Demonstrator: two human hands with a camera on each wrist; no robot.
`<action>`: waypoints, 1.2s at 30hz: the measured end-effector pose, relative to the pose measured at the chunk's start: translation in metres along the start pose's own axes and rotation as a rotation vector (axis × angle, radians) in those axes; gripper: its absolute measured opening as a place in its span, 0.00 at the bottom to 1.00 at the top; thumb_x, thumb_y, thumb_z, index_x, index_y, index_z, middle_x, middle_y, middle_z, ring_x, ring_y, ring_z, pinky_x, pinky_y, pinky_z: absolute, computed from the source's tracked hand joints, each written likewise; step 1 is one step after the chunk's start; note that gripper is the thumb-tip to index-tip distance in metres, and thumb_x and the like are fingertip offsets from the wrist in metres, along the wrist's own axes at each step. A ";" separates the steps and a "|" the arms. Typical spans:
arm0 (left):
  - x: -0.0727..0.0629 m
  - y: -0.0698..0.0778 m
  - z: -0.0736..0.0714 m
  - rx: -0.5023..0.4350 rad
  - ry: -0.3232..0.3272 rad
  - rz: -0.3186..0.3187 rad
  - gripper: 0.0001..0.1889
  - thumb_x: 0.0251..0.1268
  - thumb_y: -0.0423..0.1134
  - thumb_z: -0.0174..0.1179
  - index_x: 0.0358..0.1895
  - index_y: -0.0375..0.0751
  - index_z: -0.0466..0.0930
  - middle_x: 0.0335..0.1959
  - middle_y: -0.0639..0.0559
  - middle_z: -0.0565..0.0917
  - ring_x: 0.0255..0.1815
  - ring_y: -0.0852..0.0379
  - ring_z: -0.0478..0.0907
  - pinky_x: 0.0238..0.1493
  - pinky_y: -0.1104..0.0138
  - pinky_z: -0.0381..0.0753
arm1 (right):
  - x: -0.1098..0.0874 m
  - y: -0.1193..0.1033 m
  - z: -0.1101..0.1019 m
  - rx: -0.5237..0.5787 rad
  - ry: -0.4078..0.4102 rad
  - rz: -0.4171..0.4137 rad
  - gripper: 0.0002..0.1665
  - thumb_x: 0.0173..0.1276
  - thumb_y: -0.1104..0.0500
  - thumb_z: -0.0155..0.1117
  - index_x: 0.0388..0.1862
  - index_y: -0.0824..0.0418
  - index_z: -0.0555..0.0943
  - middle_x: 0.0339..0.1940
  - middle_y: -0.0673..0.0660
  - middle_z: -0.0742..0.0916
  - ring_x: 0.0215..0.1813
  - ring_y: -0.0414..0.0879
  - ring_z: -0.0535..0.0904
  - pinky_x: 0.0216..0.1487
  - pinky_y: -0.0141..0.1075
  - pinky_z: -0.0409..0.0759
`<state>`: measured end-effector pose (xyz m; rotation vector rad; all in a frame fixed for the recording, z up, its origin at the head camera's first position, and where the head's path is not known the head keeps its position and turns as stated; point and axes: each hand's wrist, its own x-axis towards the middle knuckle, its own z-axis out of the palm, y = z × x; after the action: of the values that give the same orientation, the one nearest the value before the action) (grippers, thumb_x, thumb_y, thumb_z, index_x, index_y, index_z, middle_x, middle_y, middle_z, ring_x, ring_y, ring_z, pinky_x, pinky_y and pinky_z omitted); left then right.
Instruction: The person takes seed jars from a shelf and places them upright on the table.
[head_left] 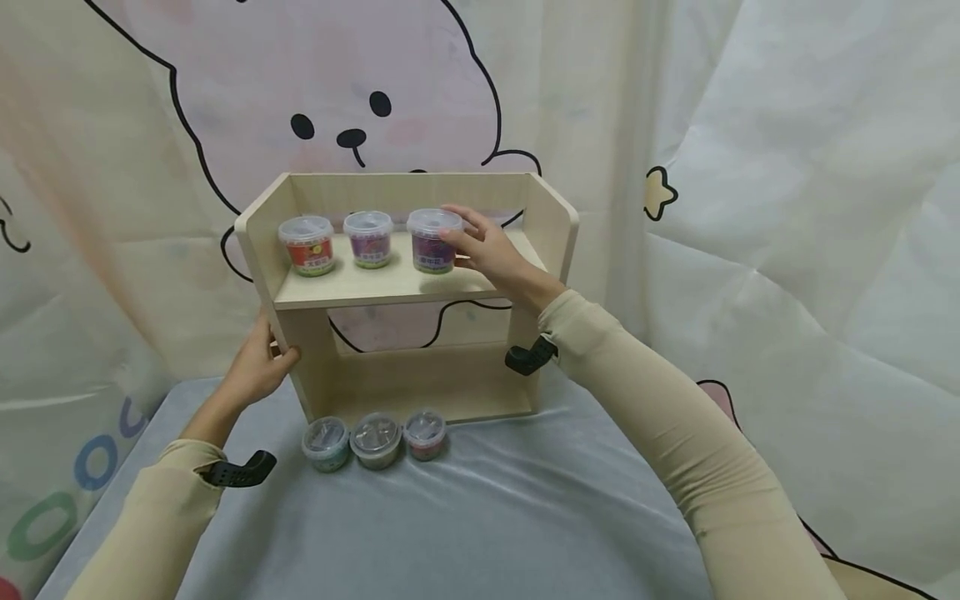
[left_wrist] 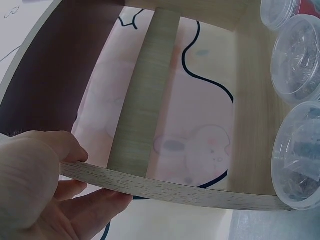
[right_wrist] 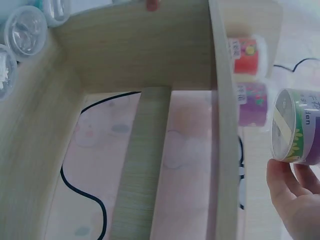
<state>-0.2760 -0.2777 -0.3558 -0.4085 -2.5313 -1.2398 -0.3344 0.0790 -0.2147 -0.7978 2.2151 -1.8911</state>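
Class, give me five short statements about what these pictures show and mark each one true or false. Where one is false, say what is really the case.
1. The right hand holds a purple-labelled tub. True.
2. The left hand holds a lidded tub. False: the left hand grips the side panel of the wooden shelf.
3. In the head view, the red-labelled tub stands left of the other purple-labelled tub. True.
4. The cloth on the table is bright red. False: the cloth is greyish blue.
5. The three small tubs on the cloth all have clear lids. True.
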 end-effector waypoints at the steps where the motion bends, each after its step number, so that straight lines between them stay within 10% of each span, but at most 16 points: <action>1: 0.000 0.000 0.000 -0.001 -0.002 -0.003 0.44 0.67 0.24 0.51 0.81 0.40 0.36 0.75 0.23 0.57 0.70 0.19 0.62 0.62 0.28 0.70 | -0.004 -0.001 -0.002 0.001 -0.013 -0.008 0.34 0.80 0.56 0.52 0.81 0.53 0.58 0.76 0.64 0.71 0.73 0.60 0.73 0.74 0.52 0.73; 14: 0.000 -0.001 0.001 0.002 0.007 0.007 0.44 0.66 0.23 0.53 0.81 0.40 0.38 0.74 0.24 0.59 0.68 0.20 0.64 0.60 0.28 0.71 | -0.054 0.007 -0.026 -0.018 -0.212 -0.050 0.41 0.69 0.53 0.57 0.81 0.54 0.60 0.71 0.62 0.72 0.70 0.52 0.72 0.76 0.56 0.70; 36: 0.001 -0.005 0.003 0.036 0.040 0.008 0.45 0.65 0.23 0.54 0.80 0.38 0.39 0.72 0.23 0.61 0.68 0.19 0.65 0.61 0.29 0.71 | -0.097 0.069 -0.043 -0.073 -0.333 0.015 0.39 0.72 0.62 0.62 0.79 0.56 0.62 0.67 0.61 0.79 0.64 0.45 0.79 0.64 0.35 0.79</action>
<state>-0.2794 -0.2781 -0.3604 -0.3809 -2.5117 -1.1865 -0.2909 0.1673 -0.2940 -1.0195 2.0841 -1.5432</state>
